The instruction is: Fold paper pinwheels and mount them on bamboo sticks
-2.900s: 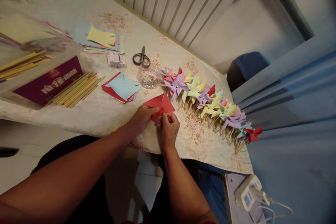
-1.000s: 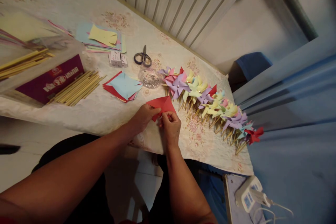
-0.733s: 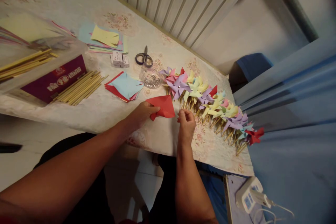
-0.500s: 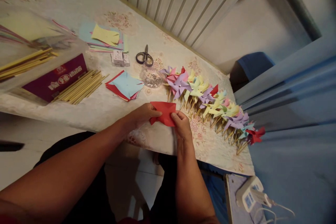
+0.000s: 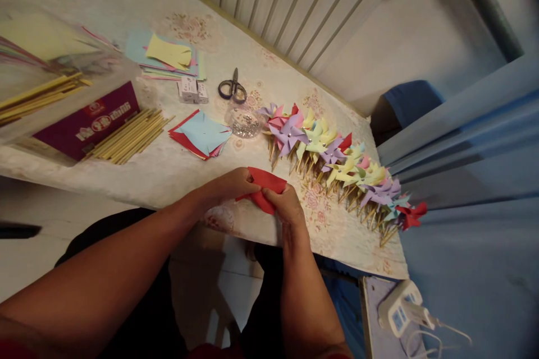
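Both my hands hold one red paper piece (image 5: 266, 184) just above the near edge of the table (image 5: 168, 174). My left hand (image 5: 229, 185) pinches its left side. My right hand (image 5: 284, 206) grips its right side and bends a flap of it downward. Right behind the paper lies a long row of finished paper pinwheels (image 5: 337, 157) on wooden sticks, running from the table's middle to its right end. A small stack of cut coloured squares (image 5: 200, 136), pale blue on top, lies to the left of the hands.
Behind the stack are a clear dish of small pins (image 5: 243, 123), scissors (image 5: 232, 88), two small white boxes (image 5: 191, 90) and loose coloured sheets (image 5: 166, 57). Wooden sticks (image 5: 126, 137) and a purple box (image 5: 86, 123) lie at left. A power strip (image 5: 400, 305) sits at bottom right.
My right hand let go of the red paper, swung out to the right, then came back and took its right side. The paper is now lower and folded over.
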Demonstrator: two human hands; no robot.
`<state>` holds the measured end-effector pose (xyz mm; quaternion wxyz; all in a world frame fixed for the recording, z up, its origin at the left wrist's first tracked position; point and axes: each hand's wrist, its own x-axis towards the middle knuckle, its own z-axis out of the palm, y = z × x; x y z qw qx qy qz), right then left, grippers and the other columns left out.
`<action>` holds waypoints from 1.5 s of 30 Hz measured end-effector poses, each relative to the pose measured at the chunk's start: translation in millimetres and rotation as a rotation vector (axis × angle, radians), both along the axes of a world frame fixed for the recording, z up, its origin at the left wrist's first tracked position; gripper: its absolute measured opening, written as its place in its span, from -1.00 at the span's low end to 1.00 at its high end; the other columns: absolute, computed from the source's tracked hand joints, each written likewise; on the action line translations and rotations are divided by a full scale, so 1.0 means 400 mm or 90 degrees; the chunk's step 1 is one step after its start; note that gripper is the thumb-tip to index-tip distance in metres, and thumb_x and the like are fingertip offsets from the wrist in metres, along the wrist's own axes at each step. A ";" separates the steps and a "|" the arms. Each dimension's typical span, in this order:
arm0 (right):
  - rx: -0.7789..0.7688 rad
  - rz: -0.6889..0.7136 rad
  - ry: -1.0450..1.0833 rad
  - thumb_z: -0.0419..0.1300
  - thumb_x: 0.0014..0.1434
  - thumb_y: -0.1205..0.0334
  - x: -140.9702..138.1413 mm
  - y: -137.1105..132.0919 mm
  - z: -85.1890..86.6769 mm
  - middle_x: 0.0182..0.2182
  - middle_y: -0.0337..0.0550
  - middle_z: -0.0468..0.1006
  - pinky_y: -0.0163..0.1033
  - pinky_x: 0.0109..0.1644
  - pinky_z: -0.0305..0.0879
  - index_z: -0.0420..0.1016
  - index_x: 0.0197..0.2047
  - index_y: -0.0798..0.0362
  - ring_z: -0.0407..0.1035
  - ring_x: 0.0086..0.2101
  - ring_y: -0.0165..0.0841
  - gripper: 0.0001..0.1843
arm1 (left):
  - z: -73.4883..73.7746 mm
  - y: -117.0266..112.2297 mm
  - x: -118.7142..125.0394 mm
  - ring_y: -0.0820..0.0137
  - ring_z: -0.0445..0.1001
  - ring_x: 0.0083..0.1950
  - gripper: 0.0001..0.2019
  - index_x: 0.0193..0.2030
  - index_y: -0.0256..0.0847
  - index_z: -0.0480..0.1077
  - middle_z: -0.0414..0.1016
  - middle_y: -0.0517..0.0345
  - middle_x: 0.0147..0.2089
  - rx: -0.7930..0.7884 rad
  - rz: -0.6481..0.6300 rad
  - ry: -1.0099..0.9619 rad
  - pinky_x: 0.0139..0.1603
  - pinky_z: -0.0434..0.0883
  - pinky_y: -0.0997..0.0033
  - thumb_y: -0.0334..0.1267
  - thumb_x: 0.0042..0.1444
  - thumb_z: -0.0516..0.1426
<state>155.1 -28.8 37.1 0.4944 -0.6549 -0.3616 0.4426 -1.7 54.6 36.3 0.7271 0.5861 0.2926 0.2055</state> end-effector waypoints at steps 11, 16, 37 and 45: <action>0.012 -0.038 -0.009 0.34 -0.13 0.26 -0.010 0.011 0.014 -0.48 -0.27 0.65 -0.29 -0.37 0.38 0.63 -0.35 0.08 0.43 -0.51 -0.39 -0.80 | 0.018 -0.001 0.002 0.44 0.36 -0.50 -0.92 -0.50 -0.22 0.49 0.49 0.15 -0.49 -0.132 -0.003 -0.075 -0.48 0.25 0.46 -0.28 -0.11 0.28; 0.096 -0.168 0.119 0.33 -0.14 0.23 -0.035 0.029 0.003 -0.43 -0.24 0.65 -0.27 -0.35 0.43 0.60 -0.26 0.09 0.47 -0.48 -0.38 -0.70 | 0.010 -0.004 0.007 0.30 0.53 -0.28 -0.71 -0.33 -0.21 0.56 0.61 0.00 -0.26 -0.321 0.050 -0.196 -0.23 0.46 0.33 -0.03 -0.08 0.35; 0.171 -0.297 0.170 0.33 -0.08 0.23 -0.100 0.046 -0.025 -0.41 -0.25 0.61 -0.27 -0.25 0.44 0.58 -0.29 0.11 0.44 -0.42 -0.39 -0.77 | -0.006 -0.075 0.090 0.43 0.46 -0.36 -0.81 -0.34 -0.27 0.57 0.57 0.15 -0.40 -0.280 0.263 -0.249 -0.26 0.37 0.47 -0.24 -0.13 0.32; 0.184 -0.272 0.192 0.34 -0.04 0.20 -0.095 0.041 -0.035 -0.41 -0.29 0.57 -0.29 -0.25 0.38 0.55 -0.27 0.10 0.39 -0.43 -0.43 -0.76 | -0.011 -0.061 0.083 0.52 0.34 -0.52 -0.89 -0.46 -0.26 0.53 0.48 0.21 -0.53 -0.267 0.243 -0.276 -0.45 0.25 0.50 -0.27 -0.13 0.31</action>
